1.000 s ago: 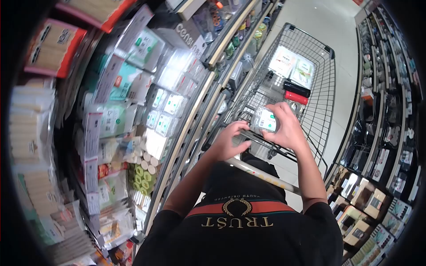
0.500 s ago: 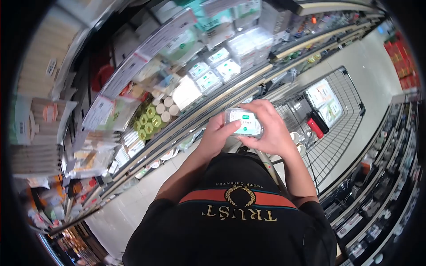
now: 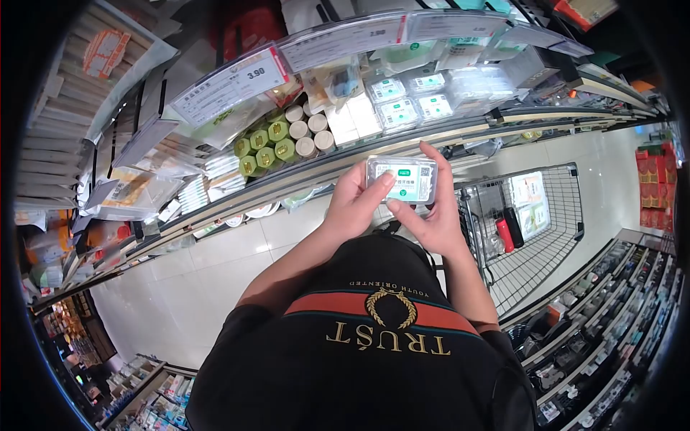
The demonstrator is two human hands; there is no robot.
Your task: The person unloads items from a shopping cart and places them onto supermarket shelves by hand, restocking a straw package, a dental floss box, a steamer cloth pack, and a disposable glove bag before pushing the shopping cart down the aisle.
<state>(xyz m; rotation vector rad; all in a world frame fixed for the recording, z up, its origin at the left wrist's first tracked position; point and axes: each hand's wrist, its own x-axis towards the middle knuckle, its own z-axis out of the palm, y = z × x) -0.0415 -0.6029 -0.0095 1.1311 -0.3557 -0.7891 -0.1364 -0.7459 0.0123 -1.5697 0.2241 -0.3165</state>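
We hold the clear box (image 3: 412,184) between our left hand (image 3: 353,200), clamped on its near-side left end, and our right hand (image 3: 440,221), curled more loosely around the right, its long axis running hand to hand

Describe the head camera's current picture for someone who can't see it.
A shopper's left hand and right hand hold a clear plastic box with a white-and-green label before a stocked shelf. To the right, a wire cart carries pale packages, a red item and a black item.
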